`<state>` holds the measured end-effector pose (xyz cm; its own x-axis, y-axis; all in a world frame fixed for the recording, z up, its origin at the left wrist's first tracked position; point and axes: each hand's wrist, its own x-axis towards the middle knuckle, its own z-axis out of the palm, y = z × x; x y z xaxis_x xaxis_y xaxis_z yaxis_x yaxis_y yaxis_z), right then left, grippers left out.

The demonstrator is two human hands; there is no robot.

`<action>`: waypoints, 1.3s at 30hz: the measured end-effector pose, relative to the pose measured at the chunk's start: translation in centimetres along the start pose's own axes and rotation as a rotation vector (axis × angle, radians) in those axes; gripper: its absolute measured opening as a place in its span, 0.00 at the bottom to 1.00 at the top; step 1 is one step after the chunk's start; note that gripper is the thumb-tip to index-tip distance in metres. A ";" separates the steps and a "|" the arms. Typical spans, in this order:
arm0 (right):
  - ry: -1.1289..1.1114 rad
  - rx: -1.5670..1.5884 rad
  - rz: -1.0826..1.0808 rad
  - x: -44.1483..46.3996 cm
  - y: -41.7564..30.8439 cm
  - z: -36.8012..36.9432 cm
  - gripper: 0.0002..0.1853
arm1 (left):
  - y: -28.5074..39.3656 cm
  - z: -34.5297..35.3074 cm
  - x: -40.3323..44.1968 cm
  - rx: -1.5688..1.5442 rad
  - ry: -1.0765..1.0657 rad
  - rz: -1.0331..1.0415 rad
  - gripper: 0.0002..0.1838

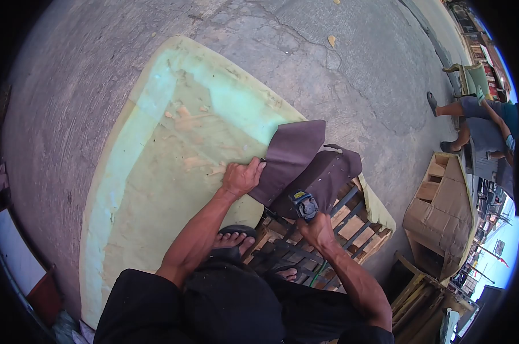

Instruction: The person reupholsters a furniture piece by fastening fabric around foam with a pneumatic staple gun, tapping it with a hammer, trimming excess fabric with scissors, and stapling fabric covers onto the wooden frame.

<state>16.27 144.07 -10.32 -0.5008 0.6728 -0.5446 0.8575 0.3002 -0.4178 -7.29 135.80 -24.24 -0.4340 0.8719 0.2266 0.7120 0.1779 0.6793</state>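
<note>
My left hand (243, 176) is closed, pinching the edge of a dark purple-brown fabric (296, 146) between thumb and fingers. My right hand (318, 230) is wrapped around the handle of a staple gun (303, 205), whose blue and grey head rests against or just above the fabric; the exact contact is hidden. Part of the fabric covers the upper end of a wooden frame strung with black webbing straps (346, 215); the rest folds up toward my left hand. A thin green hose (319, 273) runs below my right hand.
A large pale green foam sheet (142, 189) lies on the concrete ground (259, 34) at left. My sandalled foot (236, 239) is beside it. At right stand a brown upholstered furniture frame (443, 218), wooden frames (422, 304) and another person (483, 123).
</note>
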 end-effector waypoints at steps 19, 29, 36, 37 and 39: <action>0.495 0.093 0.273 -1.5 0.4 -18.2 0.17 | 9.2 4.7 14.9 0.237 -0.053 0.314 0.15; 0.282 0.118 0.183 2.0 0.1 -20.2 0.15 | 4.9 4.7 17.8 0.114 -0.032 0.450 0.16; 0.207 0.090 0.102 8.5 -0.4 -14.7 0.14 | 4.6 4.5 18.2 0.192 0.231 0.570 0.13; 0.186 0.100 0.072 9.0 -0.4 -14.2 0.14 | 4.4 4.5 18.5 0.192 0.231 0.544 0.13; 0.117 0.086 0.081 9.2 0.3 -12.8 0.14 | 4.5 4.5 18.3 0.099 0.238 0.583 0.15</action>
<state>13.42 158.99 -6.15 -0.4096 0.7677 -0.4929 0.8787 0.1866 -0.4395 -9.58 154.64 -20.22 -0.0624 0.7152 0.6962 0.9111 -0.2439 0.3323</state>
